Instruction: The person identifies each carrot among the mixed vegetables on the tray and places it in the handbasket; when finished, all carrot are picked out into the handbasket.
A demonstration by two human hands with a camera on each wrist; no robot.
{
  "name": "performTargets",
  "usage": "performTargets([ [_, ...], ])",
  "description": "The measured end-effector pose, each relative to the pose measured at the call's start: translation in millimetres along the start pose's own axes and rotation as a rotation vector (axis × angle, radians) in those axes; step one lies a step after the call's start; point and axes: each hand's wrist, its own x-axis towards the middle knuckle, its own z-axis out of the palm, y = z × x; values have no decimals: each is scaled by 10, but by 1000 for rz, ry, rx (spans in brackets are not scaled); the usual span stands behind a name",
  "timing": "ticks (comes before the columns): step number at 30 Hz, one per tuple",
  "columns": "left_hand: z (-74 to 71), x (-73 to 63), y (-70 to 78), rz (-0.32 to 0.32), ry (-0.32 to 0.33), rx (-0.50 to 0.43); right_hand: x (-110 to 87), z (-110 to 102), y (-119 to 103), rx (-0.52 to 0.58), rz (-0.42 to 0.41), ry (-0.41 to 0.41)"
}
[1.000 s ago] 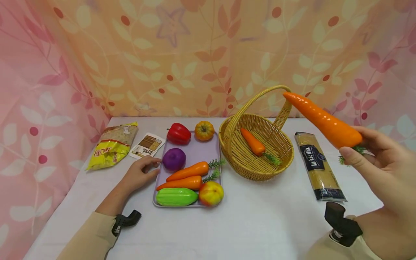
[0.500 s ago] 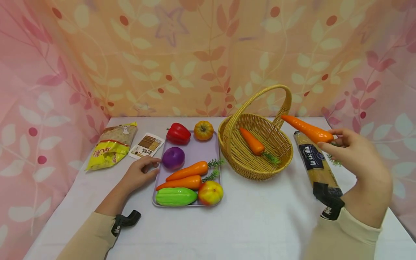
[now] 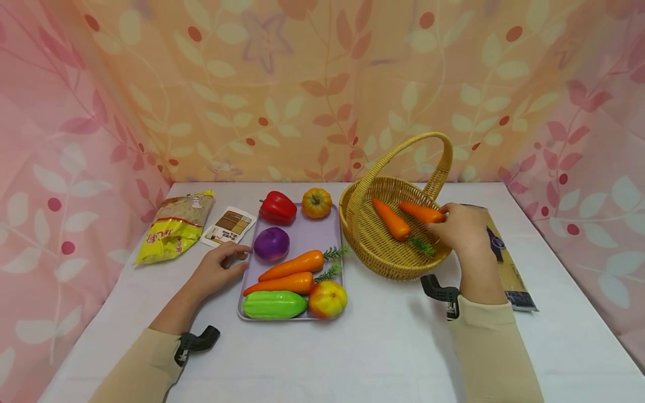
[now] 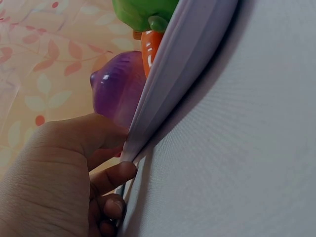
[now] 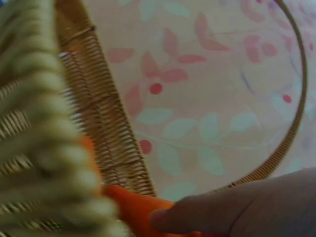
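Observation:
My right hand point(image 3: 463, 226) reaches over the right rim of the wicker basket point(image 3: 398, 273) and pinches an orange carrot point(image 3: 420, 212) by its thick end. The carrot's tip points left inside the basket, beside another carrot point(image 3: 392, 221) lying there. In the right wrist view, the thumb presses the held carrot point(image 5: 136, 207) behind the blurred weave; its green top is hidden by the hand. My left hand point(image 3: 219, 268) rests at the left edge of the lilac tray point(image 3: 317, 229), fingers loosely bent, fingertips right at the rim near a purple vegetable point(image 3: 271, 244).
On the tray also lie a red bell pepper point(image 3: 277, 208), a small pumpkin point(image 3: 317, 202), two carrots point(image 3: 292, 266), a green ridged vegetable point(image 3: 274, 305) and a peach point(image 3: 327, 299). A yellow bag point(image 3: 173, 226) and a card point(image 3: 228, 226) are left; a pasta packet point(image 3: 509, 257) lies right.
My right hand has carried the carrot left and down from the right side into the basket, uncovering part of the pasta packet. The left hand stays at the tray.

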Motion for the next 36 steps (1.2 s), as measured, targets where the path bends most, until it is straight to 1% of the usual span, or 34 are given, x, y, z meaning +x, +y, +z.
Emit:
performTargets([
  [2, 7, -2, -3, -3, -2, -4, 34, 82, -49, -24, -14, 43],
  [5, 13, -7, -8, -5, -2, -8, 75, 193, -98, -19, -36, 97],
  [8, 15, -16, -18, 3, 4, -9, 129, 290, -133, -33, -49, 109],
  [10, 16, -22, -22, 10, 7, -9, 158, 327, -156, -38, -50, 82],
  [13, 19, -28, -23, 15, 7, -12, 180, 338, -187, -32, -52, 15],
  [15, 20, -30, -19, 12, 6, -16, 175, 313, -195, 5, -60, -31],
  [18, 18, -33, -13, 7, 6, -15, 142, 241, -210, 52, -84, -51],
  [20, 16, -34, -8, 3, 5, -11, 103, 165, -224, 95, -97, -43],
  [24, 12, -29, 2, -4, 1, -3, -25, -13, -280, 172, -114, 24],
  [28, 4, -25, 0, -5, -4, 3, -213, -211, -376, 216, -131, 122],
  [31, 0, -13, -11, -5, -7, 4, -359, -329, -458, 252, -162, 201],
  [36, 2, 4, -21, -4, -3, -3, -619, -432, -628, 337, -246, 289],
])
